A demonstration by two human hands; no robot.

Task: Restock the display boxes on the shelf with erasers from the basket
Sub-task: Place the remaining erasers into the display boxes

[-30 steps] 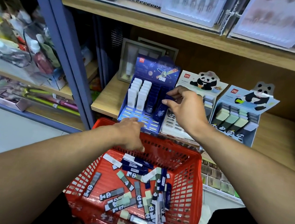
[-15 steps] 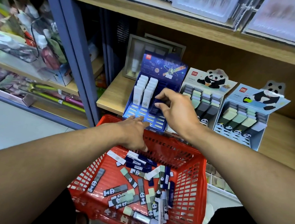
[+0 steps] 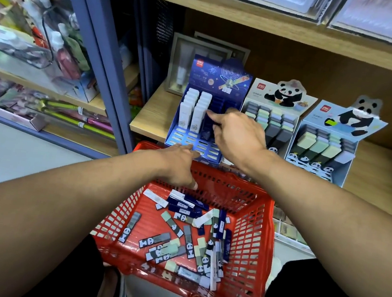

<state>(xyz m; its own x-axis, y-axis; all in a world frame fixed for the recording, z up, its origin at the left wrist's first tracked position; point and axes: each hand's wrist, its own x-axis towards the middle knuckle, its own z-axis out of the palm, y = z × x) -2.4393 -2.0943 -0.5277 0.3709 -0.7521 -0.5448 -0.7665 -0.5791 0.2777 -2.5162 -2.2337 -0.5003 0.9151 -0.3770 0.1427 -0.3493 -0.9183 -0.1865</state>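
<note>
Head view: your right hand (image 3: 237, 134) reaches into the blue display box (image 3: 206, 115) on the shelf (image 3: 149, 116), forefinger extended at the dark-blue column beside the white erasers (image 3: 193, 106); whether it pinches anything, you cannot tell. Your left hand (image 3: 179, 164) rests over the far rim of the red basket (image 3: 252, 228), fingers hidden, grip unclear. Loose erasers (image 3: 183, 208) lie flat below it, long axes scattered, nearer your left hand: navy, white and panda-printed sleeves.

Glossy red plastic basket (image 3: 257, 231), matt wood shelf (image 3: 154, 111), printed cardboard display boxes (image 3: 219, 77)
</note>
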